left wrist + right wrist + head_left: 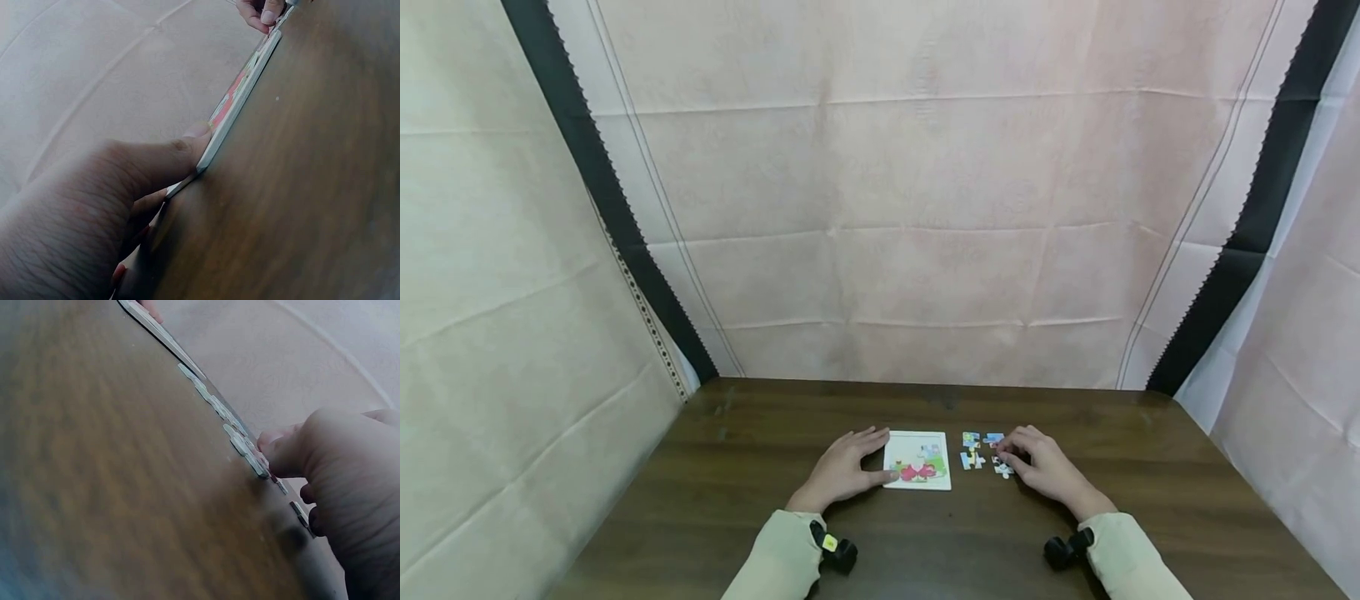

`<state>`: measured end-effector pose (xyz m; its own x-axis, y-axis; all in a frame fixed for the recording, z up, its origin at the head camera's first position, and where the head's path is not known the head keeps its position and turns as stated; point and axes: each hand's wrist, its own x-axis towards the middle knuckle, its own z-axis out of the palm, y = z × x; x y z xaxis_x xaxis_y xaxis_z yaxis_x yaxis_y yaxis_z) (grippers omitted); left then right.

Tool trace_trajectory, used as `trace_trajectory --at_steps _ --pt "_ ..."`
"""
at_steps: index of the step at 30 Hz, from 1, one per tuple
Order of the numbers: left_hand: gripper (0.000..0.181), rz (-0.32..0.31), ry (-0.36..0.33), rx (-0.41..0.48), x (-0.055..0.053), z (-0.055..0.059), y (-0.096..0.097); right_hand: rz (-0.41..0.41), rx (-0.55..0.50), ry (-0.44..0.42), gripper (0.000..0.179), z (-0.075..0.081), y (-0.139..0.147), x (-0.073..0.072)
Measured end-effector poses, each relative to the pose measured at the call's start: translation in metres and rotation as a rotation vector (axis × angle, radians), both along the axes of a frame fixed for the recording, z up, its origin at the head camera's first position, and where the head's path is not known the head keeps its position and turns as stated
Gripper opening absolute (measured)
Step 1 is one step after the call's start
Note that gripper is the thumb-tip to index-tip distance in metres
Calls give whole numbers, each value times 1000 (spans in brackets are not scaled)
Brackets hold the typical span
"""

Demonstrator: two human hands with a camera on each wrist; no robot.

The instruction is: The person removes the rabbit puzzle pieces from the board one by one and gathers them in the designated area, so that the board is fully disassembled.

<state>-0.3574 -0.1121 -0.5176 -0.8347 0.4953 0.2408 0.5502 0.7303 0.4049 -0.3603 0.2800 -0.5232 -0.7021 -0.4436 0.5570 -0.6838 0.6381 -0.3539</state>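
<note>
My left hand (844,469) rests at the left side of a white-framed puzzle board (917,485). Its thumb presses the front left corner of the frame, while the long fingers reach to the back left corner. Pink shapes and green fill the lower part of the picture. To the right of the board lie several loose jigsaw pieces (971,439). My right hand (1037,462) bends over them from the right, thumb and index fingertips right at the pieces (240,444). Its fingers hide part of the group, and I cannot tell whether a piece is pinched.
Brown wooden table (760,433) underneath, with pale fabric walls (925,250) at the back and both sides. Dark strips (617,192) run along the corners. Each wrist carries a small black camera (838,554).
</note>
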Motion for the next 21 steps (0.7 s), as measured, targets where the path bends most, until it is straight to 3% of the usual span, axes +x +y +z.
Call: trace_trajectory --at_steps 13,21 --pt "82 4 -5 3 -2 3 2 34 -38 33 8 6 -7 -5" --pt "82 16 -10 -4 -1 0 1 32 -43 -2 8 6 -12 -6"
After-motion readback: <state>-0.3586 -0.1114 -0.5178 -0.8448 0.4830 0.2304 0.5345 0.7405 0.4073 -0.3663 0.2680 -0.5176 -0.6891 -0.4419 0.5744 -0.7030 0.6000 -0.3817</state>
